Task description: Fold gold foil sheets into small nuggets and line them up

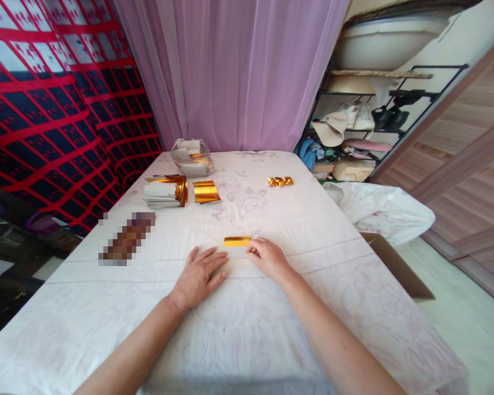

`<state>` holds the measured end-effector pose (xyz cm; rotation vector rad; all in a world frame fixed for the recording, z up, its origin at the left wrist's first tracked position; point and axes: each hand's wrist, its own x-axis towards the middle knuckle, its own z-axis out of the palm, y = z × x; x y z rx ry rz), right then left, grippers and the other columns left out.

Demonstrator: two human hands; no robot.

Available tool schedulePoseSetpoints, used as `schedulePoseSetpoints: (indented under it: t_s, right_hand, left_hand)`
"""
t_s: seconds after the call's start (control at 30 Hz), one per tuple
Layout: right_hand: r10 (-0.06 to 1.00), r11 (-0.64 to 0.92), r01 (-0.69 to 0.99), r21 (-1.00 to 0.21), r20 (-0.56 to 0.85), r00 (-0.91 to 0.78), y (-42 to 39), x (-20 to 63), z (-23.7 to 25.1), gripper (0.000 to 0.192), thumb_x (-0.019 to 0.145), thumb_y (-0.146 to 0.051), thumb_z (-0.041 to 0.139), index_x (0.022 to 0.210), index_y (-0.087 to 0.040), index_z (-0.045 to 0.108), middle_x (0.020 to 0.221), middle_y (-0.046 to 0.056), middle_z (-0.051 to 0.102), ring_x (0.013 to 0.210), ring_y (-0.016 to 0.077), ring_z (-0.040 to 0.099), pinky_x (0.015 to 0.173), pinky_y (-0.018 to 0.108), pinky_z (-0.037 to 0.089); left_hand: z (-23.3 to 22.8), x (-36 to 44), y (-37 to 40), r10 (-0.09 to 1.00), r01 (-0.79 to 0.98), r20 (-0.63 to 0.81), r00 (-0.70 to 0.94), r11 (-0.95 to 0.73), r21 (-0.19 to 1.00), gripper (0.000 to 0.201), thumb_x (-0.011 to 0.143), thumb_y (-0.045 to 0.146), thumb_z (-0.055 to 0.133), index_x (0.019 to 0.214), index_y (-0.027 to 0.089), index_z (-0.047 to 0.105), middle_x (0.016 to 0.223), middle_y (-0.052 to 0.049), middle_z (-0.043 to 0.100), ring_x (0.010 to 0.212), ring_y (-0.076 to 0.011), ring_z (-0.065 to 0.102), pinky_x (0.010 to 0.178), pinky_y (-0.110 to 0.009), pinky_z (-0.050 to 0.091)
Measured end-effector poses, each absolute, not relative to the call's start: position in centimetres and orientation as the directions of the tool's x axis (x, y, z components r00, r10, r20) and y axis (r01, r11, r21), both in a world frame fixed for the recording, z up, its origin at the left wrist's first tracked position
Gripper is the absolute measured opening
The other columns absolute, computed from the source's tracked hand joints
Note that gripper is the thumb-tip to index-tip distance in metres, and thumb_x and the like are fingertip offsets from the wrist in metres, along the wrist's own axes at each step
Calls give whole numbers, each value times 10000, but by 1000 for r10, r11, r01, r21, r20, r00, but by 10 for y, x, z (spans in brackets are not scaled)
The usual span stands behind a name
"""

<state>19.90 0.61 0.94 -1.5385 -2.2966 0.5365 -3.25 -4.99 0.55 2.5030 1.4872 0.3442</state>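
Foil point(237, 241): we see it on the cloth point(271, 329), just beyond both hands.
Left hand point(198, 276): our fingers flat, spread.
Right hand point(268, 257): our fingertips together, pinching foil's right end.

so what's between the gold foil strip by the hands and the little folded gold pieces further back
Nothing but bare floral tablecloth. In the head view the stretch from the gold foil strip to the folded gold pieces holds no object.

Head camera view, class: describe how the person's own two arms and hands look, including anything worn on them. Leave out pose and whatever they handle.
Both forearms come in from the bottom edge, bare as far as the picture shows, with no sleeve in view. The left hand and right hand are bare too: no gloves, and no watch, bracelet or ring can be made out. Nails look short and unpainted, though they are small in this view.
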Motion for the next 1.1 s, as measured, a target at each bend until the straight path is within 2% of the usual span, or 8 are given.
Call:
schedulePoseSetpoints:
  t_s: [0.07, 0.2, 0.27, 0.37, 0.53, 0.77, 0.97, 1.1]
  right_hand:
    - [932, 345, 817, -461, 67, -356, 5, 195, 9, 32, 834, -232, 655, 814, -209, 647, 858, 13, 646, 816, 143, 601, 714, 237, 406]
    - [961, 278, 898, -342, 111, -255, -2, 181, 12, 268, 812, -462, 681, 856, -201, 641, 908, 56, 654, 875, 197, 608, 763, 284, 428]
    - [968, 248, 915, -317, 108, -225, -5, 177, 14, 308, 790, -481, 700, 879, -192, 639, 930, 76, 653, 903, 221, 608, 787, 306, 436]
    - [968, 250, 892, -377, 81, -237, -4, 178, 14, 249, 793, -404, 714, 892, -186, 646, 945, 78, 656, 917, 222, 613, 806, 311, 443]
    - [951, 291, 840, -457, 47, -304, 7, 193, 9, 82, 792, -204, 693, 868, -186, 669, 937, 38, 671, 846, 151, 632, 761, 240, 454]
    - [928, 316, 737, -597, 31, -372, 13, 205, 8, 241, 731, 3, 581, 845, -175, 697, 922, 29, 691, 768, 126, 632, 731, 231, 473]
    - [923, 265, 625, -734, 7, -384, 16, 214, 8, 306, 709, 16, 518, 833, -185, 712, 943, 31, 710, 826, 143, 639, 779, 253, 477]
    - [923, 167, 541, -825, -63, -381, 20, 221, 7, 257, 754, -83, 510, 882, -176, 713, 859, 12, 706, 774, 144, 638, 744, 260, 486]
  left_hand:
    - [4, -32, -48, 886, 831, 115, 449, -461, 312, 371, 933, 402, 485, 1266, 285, 598, 1339, -24, 608, 1317, -266, 457, 1145, -559, 172]
    - [4, -30, -47, 891, 830, 125, 436, -451, 327, 365, 912, 363, 503, 1255, 299, 612, 1338, -20, 608, 1313, -277, 457, 1135, -581, 175]
    - [5, -30, -47, 897, 832, 103, 429, -437, 341, 376, 909, 343, 495, 1265, 297, 607, 1351, -20, 598, 1322, -283, 447, 1124, -593, 191]
    - [5, -30, -46, 904, 827, 94, 417, -420, 374, 364, 906, 332, 489, 1242, 305, 627, 1351, -13, 598, 1330, -277, 440, 1120, -581, 210]
    - [0, -31, -42, 914, 820, 117, 390, -402, 408, 333, 906, 333, 487, 1192, 315, 658, 1319, -5, 624, 1320, -254, 456, 1128, -560, 209]
    - [0, -33, -40, 918, 814, 133, 373, -393, 428, 323, 918, 334, 452, 1150, 301, 674, 1283, -14, 649, 1304, -248, 485, 1105, -578, 253]
    - [-1, -35, -35, 923, 804, 141, 359, -382, 457, 311, 917, 324, 446, 1106, 290, 690, 1231, -21, 681, 1271, -248, 521, 1087, -572, 291]
    - [6, -37, -34, 918, 777, 149, 367, -391, 493, 283, 904, 323, 460, 1026, 275, 710, 1185, -10, 703, 1211, -233, 569, 1046, -473, 382]
